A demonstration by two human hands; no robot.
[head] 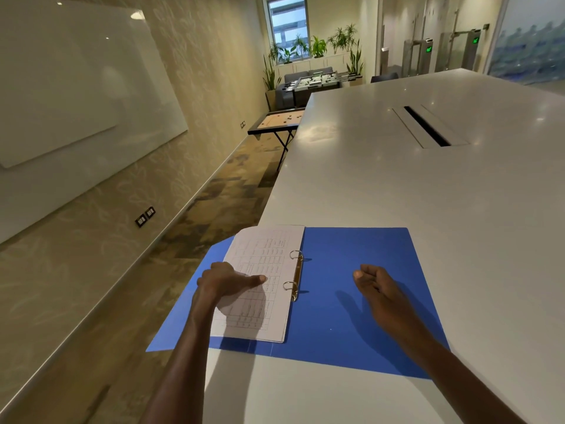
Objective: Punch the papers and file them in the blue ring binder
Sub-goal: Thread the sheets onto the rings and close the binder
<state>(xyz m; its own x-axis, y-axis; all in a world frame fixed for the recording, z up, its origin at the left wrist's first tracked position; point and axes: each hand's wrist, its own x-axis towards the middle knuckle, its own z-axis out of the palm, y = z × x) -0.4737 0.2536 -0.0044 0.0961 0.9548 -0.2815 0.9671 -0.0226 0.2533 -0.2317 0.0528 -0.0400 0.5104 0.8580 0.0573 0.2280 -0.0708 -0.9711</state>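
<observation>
The blue ring binder (360, 289) lies open and flat at the near left corner of the white table, its left cover hanging over the table's edge. A stack of printed papers (263, 264) sits on its two metal rings (295, 272), on the left half. My left hand (226, 281) rests on the papers with the index finger stretched out and pressing on the sheet, the other fingers curled. My right hand (371, 281) hovers over the bare right cover, fingers loosely curled, holding nothing. No hole punch is in view.
The white table (397, 185) stretches far ahead and to the right, with a cable slot (426, 126) in its middle. Its left edge drops to the carpeted floor. A carrom board on a stand (276, 120) stands beyond the table's far left corner.
</observation>
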